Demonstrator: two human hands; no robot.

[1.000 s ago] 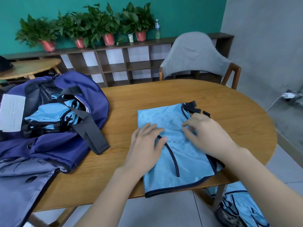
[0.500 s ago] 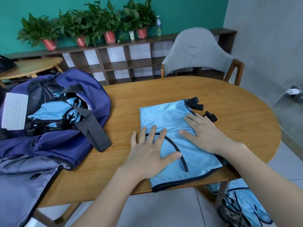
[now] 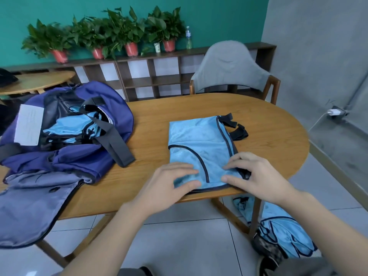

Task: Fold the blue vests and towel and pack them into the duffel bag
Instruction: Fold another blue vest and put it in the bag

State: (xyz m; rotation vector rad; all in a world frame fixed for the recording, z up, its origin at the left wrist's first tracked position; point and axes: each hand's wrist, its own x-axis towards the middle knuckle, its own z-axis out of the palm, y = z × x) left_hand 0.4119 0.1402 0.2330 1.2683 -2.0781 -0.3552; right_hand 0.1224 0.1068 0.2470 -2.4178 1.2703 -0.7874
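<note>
A light blue mesh vest (image 3: 199, 140) with dark trim lies flat and partly folded on the wooden table (image 3: 268, 136), its black straps (image 3: 236, 128) at the far right corner. My left hand (image 3: 169, 186) pinches the vest's near left corner between thumb and fingers. My right hand (image 3: 256, 176) pinches the near right edge the same way. At the left, the purple duffel bag (image 3: 95, 152) lies open with folded blue vests (image 3: 73, 128) inside.
More blue vests (image 3: 282, 236) lie in a pile on the floor under the table's right end. A grey chair (image 3: 229, 66) stands behind the table. The bag's grey flap (image 3: 29, 206) hangs over the near left edge. A shelf with potted plants (image 3: 119, 32) lines the back wall.
Both hands slid from the vest's middle, where they lay flat, down to its near edge and now pinch the corners. The vest lies smoother.
</note>
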